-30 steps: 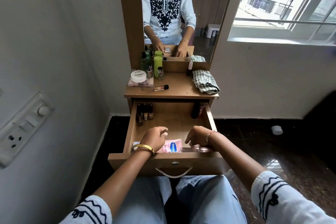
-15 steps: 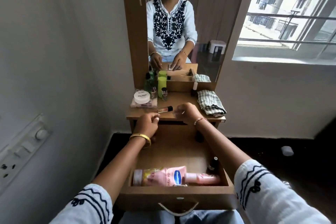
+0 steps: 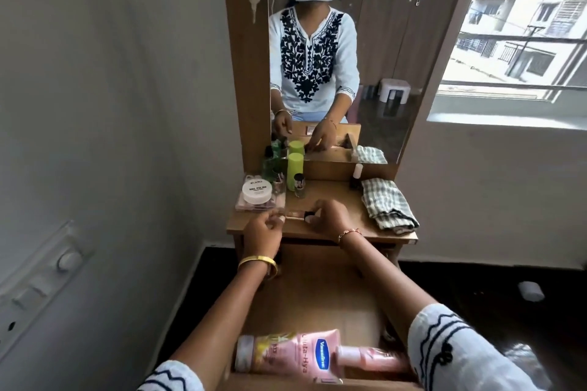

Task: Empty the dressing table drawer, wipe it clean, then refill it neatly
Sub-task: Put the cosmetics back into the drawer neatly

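Your right hand (image 3: 330, 216) pinches a small bottle (image 3: 300, 215) on the dressing table top (image 3: 330, 233); your left hand (image 3: 265, 228), fingers loosely curled, holds nothing visible; the pink lotion bottle (image 3: 295, 355) lies in the open drawer (image 3: 317, 301).

Dressing table top (image 3: 333, 232) and open drawer (image 3: 317, 305), each with toiletries on it.

At the left rear of the wooden top stand a dark green bottle (image 3: 270, 165) and a tall lime-green bottle (image 3: 294, 171), with a small nail polish bottle (image 3: 299, 186) just in front; a white round tub (image 3: 257, 192) sits on a flat pink case (image 3: 254, 205) at the left edge. A slim tube with a dark cap (image 3: 298, 215) lies flat near the front. A white-capped bottle (image 3: 357, 175) stands at the back, beside a folded checked cloth (image 3: 388, 203) on the right. In the drawer, a pink lotion bottle (image 3: 295, 355) lies on its side against the front wall.
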### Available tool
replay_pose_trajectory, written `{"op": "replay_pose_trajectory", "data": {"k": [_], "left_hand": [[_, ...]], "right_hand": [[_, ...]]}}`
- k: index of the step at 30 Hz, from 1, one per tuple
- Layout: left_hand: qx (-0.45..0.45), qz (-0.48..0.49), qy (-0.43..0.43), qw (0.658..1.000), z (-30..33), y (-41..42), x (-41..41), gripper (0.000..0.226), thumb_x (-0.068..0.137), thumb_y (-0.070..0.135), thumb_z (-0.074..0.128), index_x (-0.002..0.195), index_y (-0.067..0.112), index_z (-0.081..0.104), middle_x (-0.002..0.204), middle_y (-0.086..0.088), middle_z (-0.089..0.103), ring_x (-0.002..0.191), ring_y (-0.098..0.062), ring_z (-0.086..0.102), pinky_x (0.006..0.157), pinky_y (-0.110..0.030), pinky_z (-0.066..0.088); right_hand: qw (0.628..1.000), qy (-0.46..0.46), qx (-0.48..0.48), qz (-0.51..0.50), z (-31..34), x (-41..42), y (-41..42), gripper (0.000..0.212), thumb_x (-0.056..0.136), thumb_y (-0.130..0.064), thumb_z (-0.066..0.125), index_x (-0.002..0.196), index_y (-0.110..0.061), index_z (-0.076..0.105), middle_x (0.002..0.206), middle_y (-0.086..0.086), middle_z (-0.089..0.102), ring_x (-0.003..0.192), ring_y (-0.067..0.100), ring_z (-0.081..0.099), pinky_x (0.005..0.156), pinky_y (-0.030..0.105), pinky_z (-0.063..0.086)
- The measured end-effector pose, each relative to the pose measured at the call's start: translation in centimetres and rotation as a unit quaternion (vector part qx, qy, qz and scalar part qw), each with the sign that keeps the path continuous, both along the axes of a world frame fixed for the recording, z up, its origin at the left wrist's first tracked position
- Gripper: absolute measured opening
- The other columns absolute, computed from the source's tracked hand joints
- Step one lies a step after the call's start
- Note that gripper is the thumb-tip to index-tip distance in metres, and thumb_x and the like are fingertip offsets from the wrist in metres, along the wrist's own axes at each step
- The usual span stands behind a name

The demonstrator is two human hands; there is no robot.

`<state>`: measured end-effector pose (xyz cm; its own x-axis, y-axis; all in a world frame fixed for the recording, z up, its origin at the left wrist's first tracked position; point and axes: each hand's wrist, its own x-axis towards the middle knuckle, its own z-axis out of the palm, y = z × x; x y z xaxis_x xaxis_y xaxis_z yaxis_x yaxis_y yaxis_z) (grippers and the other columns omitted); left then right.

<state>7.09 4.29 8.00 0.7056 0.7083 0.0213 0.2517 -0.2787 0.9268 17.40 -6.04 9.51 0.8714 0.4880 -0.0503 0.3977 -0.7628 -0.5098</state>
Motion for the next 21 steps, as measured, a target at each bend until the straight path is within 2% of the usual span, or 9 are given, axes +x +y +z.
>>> {"op": "replay_pose_trajectory", "data": {"k": [3,5,7,9,12,14,17,19,21], "left_hand": [[-0.035,-0.002,-0.03,0.999,-0.1,0.0,0.1,0.029,0.087,0.015,0.06,0.114,0.007,0.062,0.104,-0.009,0.066,0.092,-0.014,0.058,0.08,-0.023,0.043],[-0.072,-0.007,-0.048,0.996,-0.4,0.2,0.4,0.031,0.085,0.02,0.062,0.114,0.007,0.063,0.103,-0.007,0.067,0.095,-0.02,0.062,0.09,-0.034,0.05],[-0.097,-0.016,-0.058,0.993,-0.6,0.3,0.6,0.021,0.084,0.024,0.064,0.099,0.011,0.069,0.092,-0.007,0.069,0.092,-0.027,0.066,0.089,-0.047,0.052],[-0.131,-0.019,-0.074,0.988,-0.7,0.4,0.9,0.014,0.084,0.026,0.064,0.089,0.014,0.07,0.088,-0.01,0.07,0.091,-0.03,0.066,0.089,-0.051,0.052],[-0.143,0.007,-0.094,0.985,-0.2,0.8,0.9,0.01,0.084,0.026,0.064,0.082,0.018,0.07,0.084,-0.005,0.07,0.091,-0.026,0.065,0.09,-0.044,0.052],[-0.143,0.019,-0.109,0.983,0.2,1.3,0.9,0.011,0.085,0.025,0.063,0.083,0.017,0.07,0.083,-0.004,0.069,0.086,-0.023,0.066,0.081,-0.033,0.055],[-0.154,0.028,-0.137,0.978,0.6,1.8,1.0,0.022,0.086,0.02,0.061,0.097,0.002,0.067,0.093,-0.011,0.066,0.086,-0.023,0.065,0.063,-0.013,0.054],[-0.163,0.033,-0.145,0.975,0.6,2.0,1.1,0.017,0.086,0.016,0.061,0.095,0.003,0.065,0.093,-0.011,0.065,0.086,-0.023,0.064,0.059,-0.009,0.053],[-0.169,0.03,-0.151,0.974,0.5,2.1,1.2,0.007,0.087,0.015,0.061,0.088,0.009,0.063,0.091,-0.01,0.064,0.082,-0.02,0.064,0.061,-0.011,0.053]], "right_hand": [[0.997,0.015,0.072,0.013,-0.1,-0.5,0.0,0.02,0.085,-0.022,0.064,0.097,-0.007,0.068,0.08,0.008,0.061,0.08,0.022,0.055,0.064,0.023,0.035],[0.987,0.031,0.159,0.013,-0.5,-0.9,0.0,0.006,0.084,-0.02,0.066,0.087,-0.015,0.066,0.063,-0.003,0.052,0.063,0.015,0.05,0.05,0.023,0.037],[0.976,0.045,0.214,-0.001,-0.7,-1.4,0.2,0.005,0.083,-0.018,0.068,0.085,-0.017,0.064,0.057,-0.01,0.045,0.05,0.007,0.043,0.037,0.013,0.034],[0.972,0.053,0.229,0.005,-0.8,-1.8,0.4,0.011,0.082,-0.016,0.069,0.091,-0.01,0.068,0.057,-0.01,0.045,0.048,0.003,0.041,0.035,0.011,0.036],[0.975,0.067,0.207,0.047,-0.1,-1.6,0.7,0.008,0.084,-0.021,0.068,0.086,-0.013,0.069,0.058,-0.011,0.047,0.045,0.002,0.043,0.035,0.011,0.036],[0.977,0.051,0.201,0.05,0.8,-0.6,1.0,0.014,0.087,-0.025,0.063,0.077,-0.015,0.067,0.057,-0.01,0.05,0.04,0.001,0.046,0.037,0.011,0.035],[0.982,-0.028,0.187,0.014,2.2,1.4,2.2,0.02,0.089,-0.021,0.058,0.1,-0.008,0.067,0.083,0.001,0.066,0.07,0.01,0.059,0.063,0.027,0.046],[0.99,-0.077,0.117,0.023,2.5,2.5,3.3,0.032,0.088,-0.019,0.055,0.119,-0.014,0.059,0.115,0.009,0.061,0.097,0.022,0.06,0.081,0.033,0.049],[0.994,-0.082,0.055,0.041,2.4,2.9,4.2,0.04,0.089,-0.018,0.051,0.129,-0.017,0.051,0.129,0.012,0.049,0.11,0.03,0.056,0.091,0.039,0.049]]}}
